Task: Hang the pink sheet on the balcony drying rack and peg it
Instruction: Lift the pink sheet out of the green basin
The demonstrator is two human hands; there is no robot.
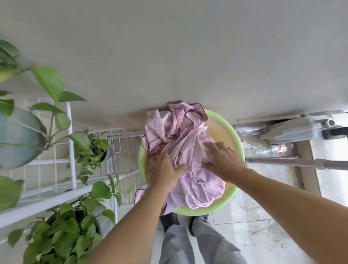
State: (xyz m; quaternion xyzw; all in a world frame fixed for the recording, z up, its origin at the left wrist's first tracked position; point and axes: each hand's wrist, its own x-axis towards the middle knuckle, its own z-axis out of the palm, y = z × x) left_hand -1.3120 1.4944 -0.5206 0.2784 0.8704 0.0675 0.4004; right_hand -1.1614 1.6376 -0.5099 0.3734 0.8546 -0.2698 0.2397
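Pink sheet point(187, 151) is lying crumpled in the green basin point(233, 132) on the floor, a dark-trimmed corner spilling over its rim. Left hand point(164, 170) and right hand point(223, 159) are pressing into it, fingers spread, nothing pinched. Risk: trailing folds are likely dragging on the dirty tiles when lifted.

Just 1 view, worn on the head, facing steeply down and forward, wide-angle with bent edges. Close above a green basin point(233, 128) on the floor point(256, 228), both forearms reaching in from the bottom edge.
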